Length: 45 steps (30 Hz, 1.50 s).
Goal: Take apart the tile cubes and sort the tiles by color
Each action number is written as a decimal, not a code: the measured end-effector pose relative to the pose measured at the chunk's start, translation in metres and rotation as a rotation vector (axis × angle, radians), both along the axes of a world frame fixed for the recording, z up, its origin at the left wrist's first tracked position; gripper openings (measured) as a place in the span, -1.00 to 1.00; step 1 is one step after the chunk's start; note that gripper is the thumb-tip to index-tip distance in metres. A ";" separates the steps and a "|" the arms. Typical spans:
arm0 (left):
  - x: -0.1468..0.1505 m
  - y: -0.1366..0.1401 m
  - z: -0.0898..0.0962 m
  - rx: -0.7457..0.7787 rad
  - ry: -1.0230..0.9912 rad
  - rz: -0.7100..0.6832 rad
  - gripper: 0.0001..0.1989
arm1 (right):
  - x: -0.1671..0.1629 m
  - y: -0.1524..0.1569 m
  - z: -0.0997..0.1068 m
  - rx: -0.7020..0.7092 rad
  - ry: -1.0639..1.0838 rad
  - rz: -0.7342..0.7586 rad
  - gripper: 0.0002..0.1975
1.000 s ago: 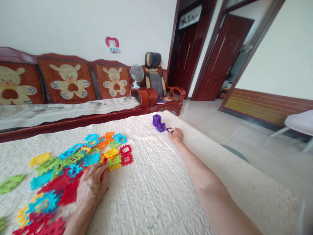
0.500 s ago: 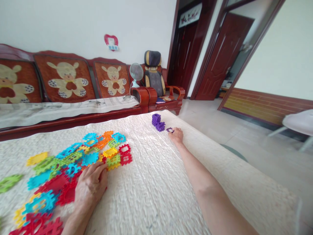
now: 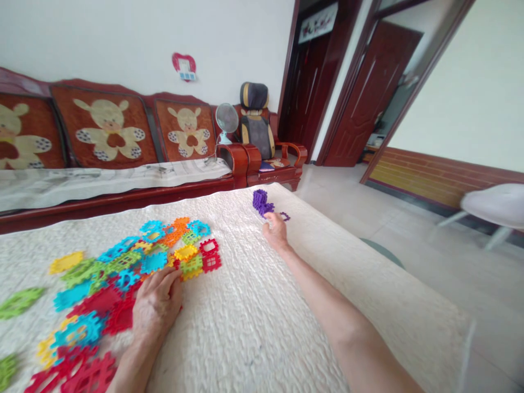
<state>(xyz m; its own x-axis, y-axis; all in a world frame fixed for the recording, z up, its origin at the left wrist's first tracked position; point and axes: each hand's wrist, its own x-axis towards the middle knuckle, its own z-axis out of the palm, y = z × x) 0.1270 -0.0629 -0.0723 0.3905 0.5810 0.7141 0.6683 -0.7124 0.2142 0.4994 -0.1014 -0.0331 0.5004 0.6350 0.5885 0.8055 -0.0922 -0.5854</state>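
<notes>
My right hand [image 3: 275, 231] is over the far part of the cloth, just in front of a cluster of purple notched plastic tiles [image 3: 260, 201]. Its fingers are apart, and I see nothing held in them. A single purple square tile [image 3: 285, 216] lies flat just beyond the hand, to its right. My left hand [image 3: 158, 300] rests at the right edge of a loose pile of colourful interlocking tiles [image 3: 153, 262]. Its fingers are curled together, tips by yellow and red tiles; what they hold, if anything, is hidden. Some red shows beside that palm.
A quilted cream cloth [image 3: 229, 311] covers the table. Beyond stand a wooden sofa with bear cushions [image 3: 108, 128], a small fan [image 3: 226, 118] and an armchair with a massage cushion [image 3: 257, 131]. A white chair [image 3: 497, 204] is at the right.
My right hand has left the single purple tile lying on the cloth and moved left to the purple cluster. My left hand stays by the pile. The view has shifted slightly.
</notes>
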 end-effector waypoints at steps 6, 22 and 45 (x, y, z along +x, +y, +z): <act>0.002 -0.004 0.003 0.036 0.002 0.014 -0.73 | -0.112 0.027 -0.022 -0.029 0.060 0.232 -0.68; 0.010 -0.022 0.021 -0.228 0.078 0.058 -0.65 | -0.129 0.008 -0.019 -0.145 -0.034 0.413 -0.75; 0.013 -0.023 0.029 -0.256 0.031 0.036 -0.71 | -0.136 -0.003 -0.005 -0.189 -0.215 0.539 -0.44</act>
<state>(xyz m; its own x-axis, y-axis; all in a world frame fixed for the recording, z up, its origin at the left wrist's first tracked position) 0.1396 -0.0858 -0.0437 0.3858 0.7553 0.5298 0.7012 -0.6133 0.3636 0.3631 -0.1039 -0.0382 -0.0376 0.8693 0.4929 0.8660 0.2745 -0.4181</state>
